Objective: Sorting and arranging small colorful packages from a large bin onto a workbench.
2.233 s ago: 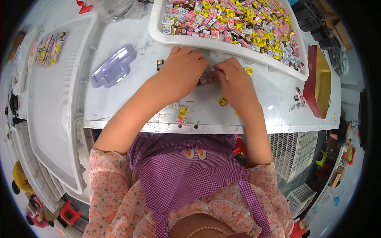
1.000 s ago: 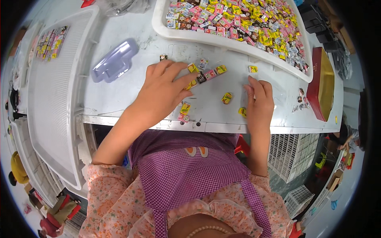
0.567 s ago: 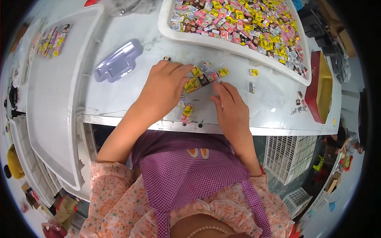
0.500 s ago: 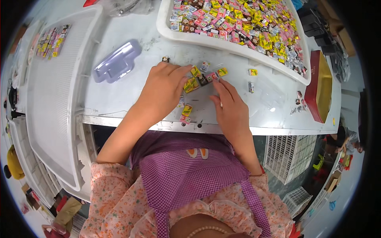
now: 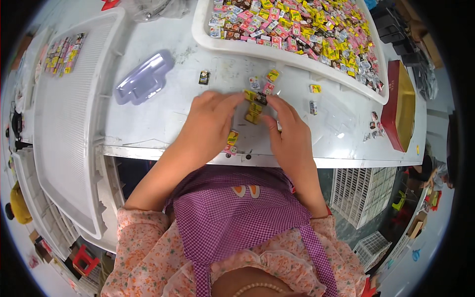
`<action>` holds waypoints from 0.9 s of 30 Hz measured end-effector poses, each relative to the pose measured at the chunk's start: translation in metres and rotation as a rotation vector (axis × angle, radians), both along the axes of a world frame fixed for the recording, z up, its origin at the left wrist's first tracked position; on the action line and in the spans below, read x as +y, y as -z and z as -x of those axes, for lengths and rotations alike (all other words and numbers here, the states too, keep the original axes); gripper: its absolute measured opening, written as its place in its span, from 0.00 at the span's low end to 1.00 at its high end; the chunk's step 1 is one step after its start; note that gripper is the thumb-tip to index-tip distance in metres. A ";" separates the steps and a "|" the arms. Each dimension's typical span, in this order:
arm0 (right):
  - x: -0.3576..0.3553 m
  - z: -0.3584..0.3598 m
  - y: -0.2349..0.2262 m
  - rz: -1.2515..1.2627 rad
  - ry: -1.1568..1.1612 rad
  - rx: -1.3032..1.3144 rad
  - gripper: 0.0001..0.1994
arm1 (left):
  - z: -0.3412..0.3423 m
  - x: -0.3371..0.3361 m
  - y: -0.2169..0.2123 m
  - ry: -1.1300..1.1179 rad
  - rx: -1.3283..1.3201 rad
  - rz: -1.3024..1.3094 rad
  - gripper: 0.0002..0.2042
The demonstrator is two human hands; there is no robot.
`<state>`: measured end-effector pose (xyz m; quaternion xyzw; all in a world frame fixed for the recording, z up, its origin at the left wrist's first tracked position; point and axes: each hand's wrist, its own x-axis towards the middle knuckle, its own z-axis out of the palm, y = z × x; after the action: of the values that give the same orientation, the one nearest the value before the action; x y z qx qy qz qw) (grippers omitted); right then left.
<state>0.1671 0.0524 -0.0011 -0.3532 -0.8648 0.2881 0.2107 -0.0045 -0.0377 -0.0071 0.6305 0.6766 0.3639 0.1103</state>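
Several small box-shaped packets lie in a cluster on the table between my hands. My left hand (image 5: 210,121) has its index fingertip against a yellow packet (image 5: 249,95). A black packet (image 5: 260,98) touches it, with the index finger of my right hand (image 5: 292,131) at its other side. The right thumb is apart from that finger, beside a pair of yellow packets (image 5: 254,113). Just beyond are a white packet (image 5: 254,82), a pink packet (image 5: 268,88) and another yellow packet (image 5: 273,75). Near the left wrist lies a yellow-and-red packet (image 5: 232,136), partly covering nothing I can make out.
A large white tray (image 5: 277,55) heaped with colourful packets stands at the far right. A clear plastic tray (image 5: 146,79) lies left, beside a white mesh rack (image 5: 74,123) holding a packet block (image 5: 64,55). A red box with gold inside (image 5: 398,106) stands right. Loose packets (image 5: 315,88) lie nearby.
Both hands have shifted slightly, the left one rightward. The clustered packets have turned and moved right, with the yellow pair now below the black one. A black packet at the left is now uncovered.
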 end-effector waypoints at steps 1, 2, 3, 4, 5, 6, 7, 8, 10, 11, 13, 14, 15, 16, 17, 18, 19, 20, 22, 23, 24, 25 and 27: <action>0.002 0.001 0.000 0.037 0.003 0.011 0.18 | -0.004 -0.002 -0.002 0.026 -0.034 0.039 0.18; 0.005 0.003 0.000 0.074 0.006 0.024 0.18 | -0.006 -0.004 -0.003 0.052 -0.065 0.079 0.19; 0.008 0.003 0.000 0.073 0.007 0.027 0.18 | -0.008 -0.007 -0.005 0.053 -0.062 0.079 0.19; 0.011 0.004 0.001 0.096 -0.005 0.051 0.18 | -0.010 -0.010 -0.007 0.082 -0.059 0.127 0.19; 0.014 0.005 0.000 0.117 -0.019 0.074 0.18 | -0.012 -0.014 -0.009 0.109 -0.056 0.175 0.18; 0.016 0.007 -0.001 0.116 -0.018 0.075 0.18 | -0.016 -0.016 -0.010 0.111 -0.055 0.174 0.18; 0.018 0.009 -0.002 0.124 -0.045 0.039 0.18 | -0.021 -0.018 -0.011 0.124 -0.032 0.169 0.18; 0.019 0.010 -0.003 0.132 -0.073 0.004 0.18 | -0.024 -0.018 -0.011 0.136 -0.008 0.165 0.19; 0.024 0.013 -0.005 0.162 -0.107 -0.004 0.18 | -0.027 -0.018 -0.011 0.177 -0.005 0.183 0.19; 0.026 0.016 -0.005 0.195 -0.145 -0.011 0.18 | -0.027 -0.018 -0.010 0.213 0.000 0.204 0.19; 0.028 0.019 -0.007 0.235 -0.159 -0.009 0.18 | -0.026 -0.017 -0.006 0.217 0.002 0.180 0.18; 0.028 0.019 -0.009 0.272 -0.164 -0.011 0.18 | -0.024 -0.016 -0.004 0.230 0.000 0.153 0.18; 0.029 0.018 -0.012 0.271 -0.160 -0.012 0.18 | -0.018 -0.013 -0.004 0.234 -0.001 0.152 0.18; 0.028 0.016 -0.017 0.259 -0.129 0.015 0.17 | -0.009 -0.010 -0.004 0.194 0.030 0.069 0.18; 0.027 0.013 -0.019 0.248 -0.101 0.042 0.15 | -0.001 -0.006 -0.004 0.150 0.061 -0.012 0.18; 0.023 0.011 -0.017 0.248 -0.102 0.041 0.15 | 0.005 0.000 -0.005 0.094 0.112 -0.047 0.13; 0.018 0.008 -0.013 0.159 -0.076 -0.007 0.13 | 0.009 0.005 -0.006 0.094 0.111 -0.047 0.13; 0.014 0.006 -0.008 0.071 -0.052 -0.055 0.12 | 0.011 0.010 -0.007 0.058 0.151 -0.015 0.12; 0.008 0.005 -0.003 -0.025 -0.062 -0.085 0.10 | 0.013 0.018 -0.007 0.019 0.191 0.019 0.12; 0.006 0.005 -0.001 -0.120 -0.066 -0.118 0.08 | 0.011 0.022 -0.008 0.021 0.229 0.066 0.10; 0.005 0.006 0.002 -0.120 -0.066 -0.119 0.08 | 0.009 0.025 -0.009 0.023 0.268 0.114 0.09; 0.005 0.007 0.004 -0.160 -0.058 -0.119 0.07 | 0.007 0.028 -0.011 0.023 0.268 0.115 0.09; 0.005 0.010 0.004 -0.202 -0.046 -0.117 0.07 | 0.004 0.035 -0.016 0.036 0.356 0.227 0.07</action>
<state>0.1575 0.0579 -0.0056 -0.3262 -0.9082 0.1831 0.1878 -0.0087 -0.0030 0.0087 0.6803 0.7108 0.1661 0.0656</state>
